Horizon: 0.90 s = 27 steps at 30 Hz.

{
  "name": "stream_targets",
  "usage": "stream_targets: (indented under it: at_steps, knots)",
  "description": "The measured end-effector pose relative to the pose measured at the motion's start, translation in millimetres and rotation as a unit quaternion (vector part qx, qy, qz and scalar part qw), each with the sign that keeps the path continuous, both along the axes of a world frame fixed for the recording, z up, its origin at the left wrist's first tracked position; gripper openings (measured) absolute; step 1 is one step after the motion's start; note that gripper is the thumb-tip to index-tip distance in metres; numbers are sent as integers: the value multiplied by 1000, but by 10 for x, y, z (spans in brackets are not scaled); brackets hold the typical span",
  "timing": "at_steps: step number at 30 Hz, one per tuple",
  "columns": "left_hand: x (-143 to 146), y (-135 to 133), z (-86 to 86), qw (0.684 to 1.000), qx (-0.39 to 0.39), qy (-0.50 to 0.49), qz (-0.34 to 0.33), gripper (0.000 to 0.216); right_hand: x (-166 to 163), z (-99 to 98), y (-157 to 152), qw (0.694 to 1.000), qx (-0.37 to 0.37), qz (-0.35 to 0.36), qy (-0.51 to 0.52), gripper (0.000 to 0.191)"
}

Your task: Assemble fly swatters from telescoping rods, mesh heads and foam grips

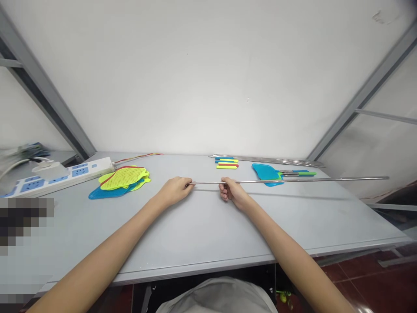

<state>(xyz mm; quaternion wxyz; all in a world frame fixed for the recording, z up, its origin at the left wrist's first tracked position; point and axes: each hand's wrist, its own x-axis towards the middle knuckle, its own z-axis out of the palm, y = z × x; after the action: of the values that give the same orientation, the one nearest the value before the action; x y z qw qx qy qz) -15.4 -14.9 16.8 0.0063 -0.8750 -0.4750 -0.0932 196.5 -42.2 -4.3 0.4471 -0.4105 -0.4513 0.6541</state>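
Note:
A long, thin metal telescopic rod stretches from the middle of the view far to the right, held level just above the tabletop. My left hand is closed on its thinner left end, which the fingers hide. Partway along, my right hand pinches the rod between thumb and forefinger, with the other fingers curled below. To the left lie perforated yellow fly swatter heads stacked over a blue swatter head. Beyond my right hand, swatters with a blue head and a green handle rest on the table.
Several coloured handle tubes and a bundle of metal rods lie along the wall. At the left is a white power strip with a plugged-in adapter. Grey metal posts rise on both sides of the table.

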Motion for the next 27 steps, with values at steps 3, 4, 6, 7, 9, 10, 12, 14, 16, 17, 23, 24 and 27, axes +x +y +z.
stream_targets:
  at_steps: [3, 4, 6, 7, 9, 10, 12, 14, 16, 17, 23, 24, 27]
  knots:
    - [28, -17, -31, 1000, 11, 14, 13, 36, 18, -2, 6, 1000, -5, 0, -1, 30]
    - [31, -19, -36, 1000, 13, 19, 15, 37, 22, -4, 7, 1000, -5, 2, -1, 31]
    - [29, -21, -42, 999, 16, 27, 16, 37, 27, -5, 7, 1000, -4, 9, -2, 32]
    - [26, -23, -43, 999, 17, 31, 14, 37, 27, -5, 5, 1000, -2, 14, -3, 33]
    - [19, -28, -46, 999, 17, 39, 8, 38, 25, -4, -3, 1000, 1, 27, -5, 34]
    - [18, -32, -48, 999, 15, 42, 3, 38, 24, -4, -8, 999, 3, 34, -7, 35]
    - [18, -45, -54, 999, 10, 49, -10, 38, 21, -6, -17, 999, 4, 45, -11, 36]
    - [22, -60, -57, 998, 4, 55, -22, 38, 18, -10, -22, 999, 7, 51, -14, 38]
    - [29, -78, -57, 998, -1, 59, -30, 38, 17, -15, -23, 998, 10, 52, -15, 38]
    - [31, -86, -55, 998, -2, 60, -33, 38, 17, -17, -24, 998, 11, 53, -15, 39]
    - [48, -129, -51, 997, -5, 67, -43, 38, 53, -22, -29, 996, 2, 87, -7, 40]
    - [54, -135, -54, 997, -4, 69, -45, 38, 67, -23, -30, 995, -2, 96, -5, 40]
    - [73, -155, -67, 996, 0, 75, -51, 38, 107, -27, -32, 993, -9, 118, 1, 40]
